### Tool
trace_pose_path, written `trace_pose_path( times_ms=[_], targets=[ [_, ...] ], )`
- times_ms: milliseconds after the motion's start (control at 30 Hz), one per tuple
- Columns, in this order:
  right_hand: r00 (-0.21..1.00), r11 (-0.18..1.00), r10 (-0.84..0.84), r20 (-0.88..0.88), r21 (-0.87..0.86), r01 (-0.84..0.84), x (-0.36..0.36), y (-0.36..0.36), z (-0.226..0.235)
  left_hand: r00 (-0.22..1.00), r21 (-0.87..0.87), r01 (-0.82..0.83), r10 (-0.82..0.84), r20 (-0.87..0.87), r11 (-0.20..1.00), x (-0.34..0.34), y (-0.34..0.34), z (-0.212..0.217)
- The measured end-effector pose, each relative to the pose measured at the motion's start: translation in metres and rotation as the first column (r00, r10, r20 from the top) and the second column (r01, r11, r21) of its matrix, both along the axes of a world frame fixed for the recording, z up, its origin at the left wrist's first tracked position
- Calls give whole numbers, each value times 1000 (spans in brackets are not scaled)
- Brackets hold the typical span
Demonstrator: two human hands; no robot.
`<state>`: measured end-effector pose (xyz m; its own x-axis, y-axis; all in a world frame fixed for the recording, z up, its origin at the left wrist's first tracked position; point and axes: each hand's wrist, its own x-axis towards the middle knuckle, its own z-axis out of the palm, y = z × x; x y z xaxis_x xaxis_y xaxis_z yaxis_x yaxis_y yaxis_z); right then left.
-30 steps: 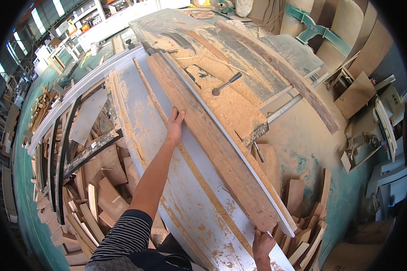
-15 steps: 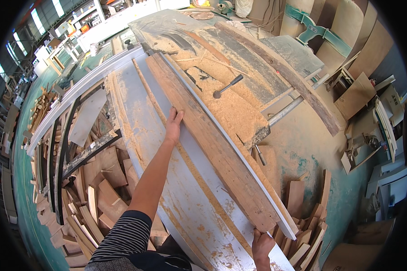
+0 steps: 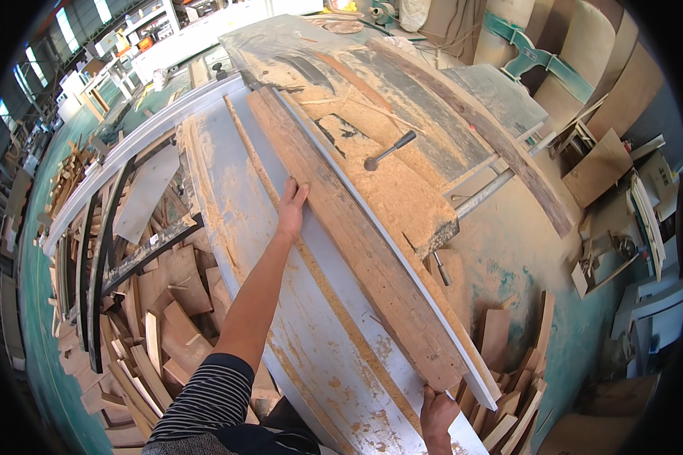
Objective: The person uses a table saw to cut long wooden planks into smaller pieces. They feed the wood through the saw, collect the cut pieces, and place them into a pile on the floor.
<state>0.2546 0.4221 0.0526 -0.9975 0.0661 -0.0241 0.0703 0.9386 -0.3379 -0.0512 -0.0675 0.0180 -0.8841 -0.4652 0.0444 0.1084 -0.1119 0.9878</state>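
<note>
A long, thick wooden plank [image 3: 354,243] lies lengthwise on a sliding metal table [image 3: 319,334] streaked with sawdust. My left hand [image 3: 291,210] presses against its left edge, partway along, with the fingertips bent over onto the wood. At the near end my right hand [image 3: 438,415] is closed, thumb and curled fingers against the end corner; the undersides of those fingers are hidden. Just right of the plank runs a pale metal strip [image 3: 397,262]. Beyond it, a lever with a dark grip [image 3: 392,149] rises from the sawdust-covered machine bed [image 3: 413,197].
Another rough-edged board [image 3: 486,136] lies across the far right of the machine. Wood offcuts [image 3: 171,334] are heaped under a dark metal frame [image 3: 102,280] at left, with more offcuts [image 3: 508,387] near my right hand. A green machine [image 3: 542,61] stands at back right.
The machine bed and lever appear slightly lower and farther right in the picture. Both hands keep their places on the plank, which stays in the same position on the sliding table.
</note>
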Motion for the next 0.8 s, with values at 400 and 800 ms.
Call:
trace_pose_path(
  times_ms=[400, 800],
  targets=[
    [998, 999, 11, -60, -32, -13, -12, -16, 4, 999, -34, -25, 23, -47, 999, -9, -7, 8],
    [999, 1000, 6, -43, 4, -6, -21, -28, 0, 998, -8, 17, -17, -55, 1000, -22, -25, 4]
  ],
)
